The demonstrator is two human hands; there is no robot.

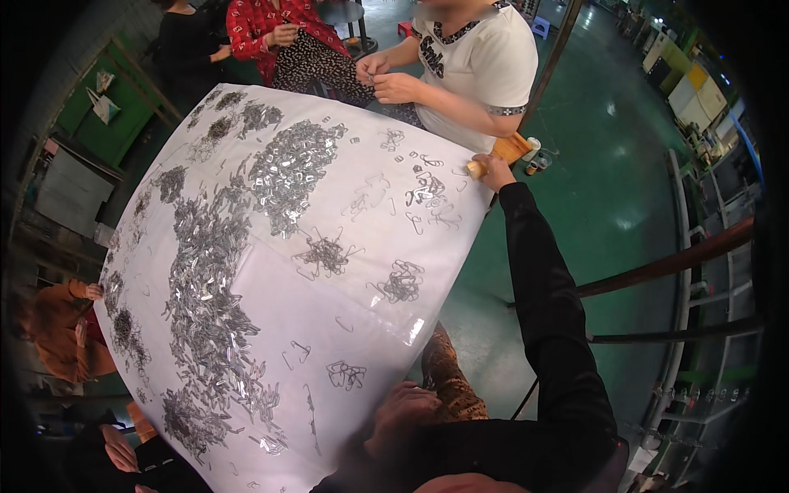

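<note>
A large table (308, 308) covered in white sheeting slants across the view, above a shiny green floor (592, 123) at right. The wearer's black sleeve (546, 304) stretches up along the table's right side. A long, dense band of slim silver metal pieces (205, 279) runs down the table's left half. Beyond the far edge, a co-worker in a white top (485, 62) and another in a red patterned top (246, 33) have their hands raised in front of them. A heap of shiny flat metal pieces (292, 168) lies toward the far side. The wearer's left hand (403, 407), shadowed and blurred, is low beside the near right edge; whether it grips anything cannot be told. Small tangles of bent wire hooks (400, 282) dot the right half. At the far right corner, the right hand (496, 172) has its fingers closed around a small tan block (476, 169), just beside some scattered hooks.
</note>
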